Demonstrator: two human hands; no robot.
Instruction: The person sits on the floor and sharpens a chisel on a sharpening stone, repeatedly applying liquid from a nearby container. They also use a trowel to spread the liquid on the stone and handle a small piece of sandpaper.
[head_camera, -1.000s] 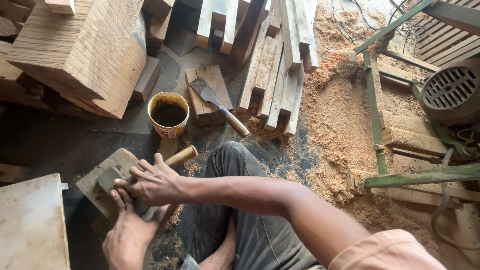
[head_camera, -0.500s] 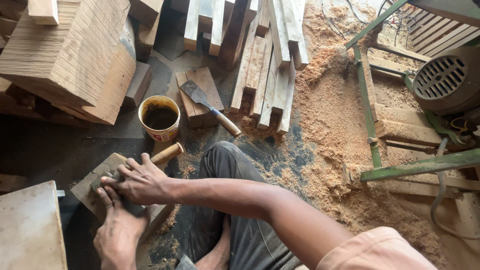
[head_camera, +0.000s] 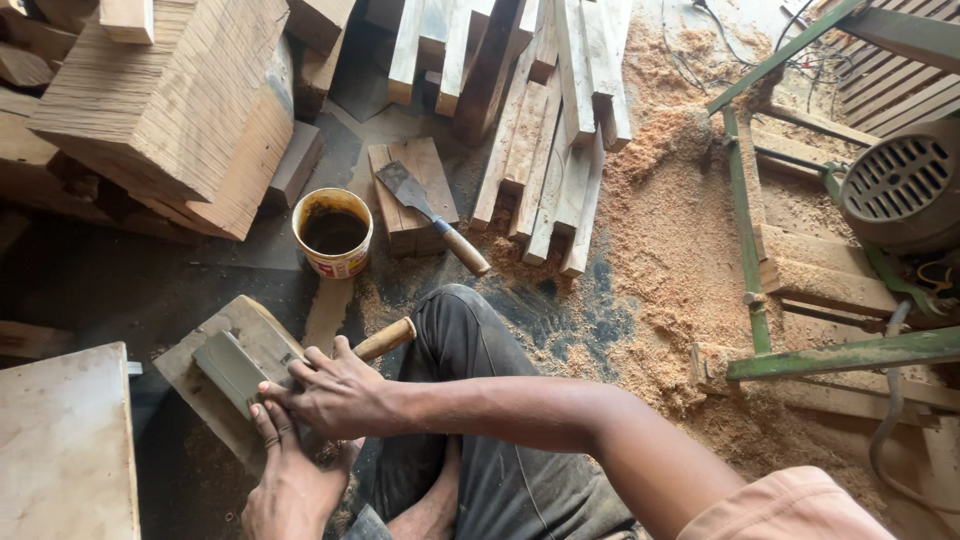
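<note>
- My right hand (head_camera: 335, 395) lies flat across the wide grey blade (head_camera: 232, 370) of a broad knife, fingers spread a little and pressing down on the metal, I reckon to keep it flush against the stone.
- The blade rests on the sharpening block (head_camera: 225, 375), a thick, pale, gritty slab set at an angle on the floor (head_camera: 120, 290) just in front of my knees, which is my landmark from here on.
- My left hand (head_camera: 290, 480) sits at the near edge of the block, fingertips curled up against the blade under my right hand; I cannot tell whether they pinch it or only steady it.
- The tool's rounded wooden handle (head_camera: 385, 338) sticks out to the right of the block, bare of any grip, so all the hold is on the steel.
- Beyond the block stands a small round tub (head_camera: 333, 232) with dark liquid inside, close enough to dip into.
- Right of the tub, further from the block, a second scraper (head_camera: 430, 215) with a wooden handle lies across a short ribbed board (head_camera: 415, 175).
- Far behind the block on the left is a big stack of rough sawn timber (head_camera: 170, 110); planed slats (head_camera: 550, 120) fan out further right.
- Well to the right of the block, loose tan sawdust (head_camera: 680, 230) is heaped against a green metal frame (head_camera: 750, 230).
</note>
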